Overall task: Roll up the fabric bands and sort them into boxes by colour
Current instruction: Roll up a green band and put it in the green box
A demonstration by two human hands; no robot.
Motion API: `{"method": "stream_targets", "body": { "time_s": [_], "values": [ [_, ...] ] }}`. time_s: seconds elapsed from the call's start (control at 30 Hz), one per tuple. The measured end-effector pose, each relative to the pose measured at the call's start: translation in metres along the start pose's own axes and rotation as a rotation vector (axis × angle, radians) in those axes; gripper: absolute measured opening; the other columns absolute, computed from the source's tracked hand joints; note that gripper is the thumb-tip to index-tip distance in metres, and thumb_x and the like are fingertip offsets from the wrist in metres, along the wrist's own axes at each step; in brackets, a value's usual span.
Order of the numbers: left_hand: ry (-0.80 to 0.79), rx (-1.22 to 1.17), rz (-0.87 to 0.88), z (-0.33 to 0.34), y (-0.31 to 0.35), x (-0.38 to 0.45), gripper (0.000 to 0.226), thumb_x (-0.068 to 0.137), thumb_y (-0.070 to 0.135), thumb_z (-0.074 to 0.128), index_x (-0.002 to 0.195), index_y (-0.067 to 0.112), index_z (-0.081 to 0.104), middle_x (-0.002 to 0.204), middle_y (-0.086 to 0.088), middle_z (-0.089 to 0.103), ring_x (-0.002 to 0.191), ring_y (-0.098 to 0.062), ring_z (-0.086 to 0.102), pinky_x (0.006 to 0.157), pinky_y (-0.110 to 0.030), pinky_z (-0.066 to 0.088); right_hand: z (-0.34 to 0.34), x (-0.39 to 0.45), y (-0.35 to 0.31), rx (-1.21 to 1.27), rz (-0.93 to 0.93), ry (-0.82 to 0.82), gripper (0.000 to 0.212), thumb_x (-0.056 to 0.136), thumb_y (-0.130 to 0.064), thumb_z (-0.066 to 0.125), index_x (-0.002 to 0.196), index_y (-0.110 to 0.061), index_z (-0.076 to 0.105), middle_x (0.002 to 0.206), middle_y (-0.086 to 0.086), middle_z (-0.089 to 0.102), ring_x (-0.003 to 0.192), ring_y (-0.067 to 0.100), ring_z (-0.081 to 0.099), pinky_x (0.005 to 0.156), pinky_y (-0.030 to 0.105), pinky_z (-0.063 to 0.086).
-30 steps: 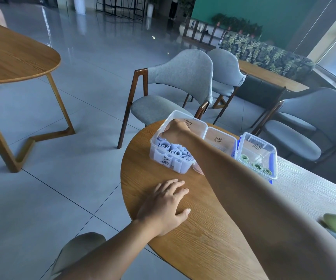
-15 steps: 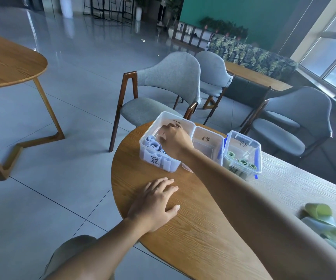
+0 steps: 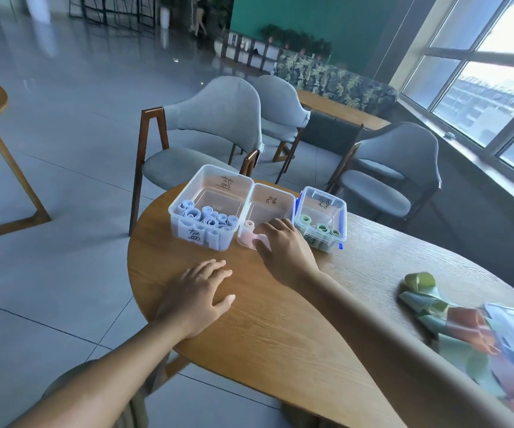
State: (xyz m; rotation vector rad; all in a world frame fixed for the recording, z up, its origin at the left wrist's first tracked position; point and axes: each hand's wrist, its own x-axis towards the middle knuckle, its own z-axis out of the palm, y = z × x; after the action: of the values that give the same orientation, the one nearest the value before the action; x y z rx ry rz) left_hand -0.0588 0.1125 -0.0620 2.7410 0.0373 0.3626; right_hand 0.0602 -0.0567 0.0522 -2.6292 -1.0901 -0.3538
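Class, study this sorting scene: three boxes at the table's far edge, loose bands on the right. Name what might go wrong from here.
1. The three boxes sit close to the table's far rim; the right hand, at the middle box's near wall, might nudge it outward.
2. The unrolled bands lie in a mixed-colour heap at the right edge, so a band may be misjudged or slip off.
3. The blue box is crowded along its front; loosely wound rolls might uncurl.

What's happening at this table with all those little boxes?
A person is sorting rolled fabric bands by colour. The left box holds blue rolls, the middle box a pink roll, the right box green rolls. The right hand hovers at the middle box; the left hand rests flat on the table. Unrolled bands wait nearby.
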Motion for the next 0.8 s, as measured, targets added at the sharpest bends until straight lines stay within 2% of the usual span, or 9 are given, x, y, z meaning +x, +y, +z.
{"method": "stream_targets", "body": {
  "time_s": [0.23,0.4,0.57,0.67,0.8],
  "values": [
    [-0.020,-0.017,-0.014,-0.003,0.003,0.000,0.073,0.083,0.069,0.023,0.141,0.033,0.051,0.155,0.014,0.038,0.145,-0.006,0.025,0.116,-0.030,0.020,-0.010,-0.071,0.045,-0.029,0.114,0.025,0.023,0.097,-0.031,0.058,0.115,-0.021,0.067,0.120,-0.002,0.064,0.116,0.022,0.053,0.095,0.039,0.048],
    [-0.010,-0.034,-0.011,0.000,0.002,0.000,0.072,0.083,0.068,0.028,0.136,0.030,0.057,0.151,0.010,0.045,0.143,-0.010,0.033,0.114,-0.035,0.026,-0.016,-0.121,0.078,-0.050,0.200,0.033,0.017,0.096,-0.033,0.060,0.108,-0.023,0.067,0.110,-0.005,0.065,0.108,0.021,0.054,0.089,0.041,0.050],
    [-0.003,-0.030,-0.001,0.000,0.001,0.000,0.070,0.083,0.067,0.031,0.135,0.028,0.058,0.150,0.009,0.046,0.142,-0.012,0.035,0.113,-0.039,0.031,-0.027,-0.169,0.106,-0.080,0.322,0.020,0.016,0.095,-0.034,0.062,0.107,-0.025,0.067,0.110,-0.007,0.066,0.109,0.020,0.055,0.085,0.041,0.051],
    [0.002,-0.023,0.002,0.001,-0.001,0.000,0.069,0.084,0.067,0.033,0.135,0.029,0.058,0.150,0.009,0.047,0.142,-0.011,0.035,0.113,-0.040,0.032,-0.038,-0.195,0.120,-0.164,0.394,0.020,0.016,0.094,-0.030,0.065,0.107,-0.023,0.069,0.110,-0.006,0.067,0.109,0.021,0.056,0.083,0.041,0.052],
    [0.015,-0.042,0.002,0.002,-0.002,0.001,0.065,0.084,0.065,0.038,0.135,0.029,0.058,0.150,0.010,0.046,0.142,-0.011,0.035,0.112,-0.042,0.033,-0.055,-0.222,0.143,-0.316,0.548,0.036,0.021,0.092,-0.025,0.066,0.112,-0.018,0.070,0.119,0.002,0.065,0.116,0.028,0.053,0.091,0.043,0.050]
  ]
}}
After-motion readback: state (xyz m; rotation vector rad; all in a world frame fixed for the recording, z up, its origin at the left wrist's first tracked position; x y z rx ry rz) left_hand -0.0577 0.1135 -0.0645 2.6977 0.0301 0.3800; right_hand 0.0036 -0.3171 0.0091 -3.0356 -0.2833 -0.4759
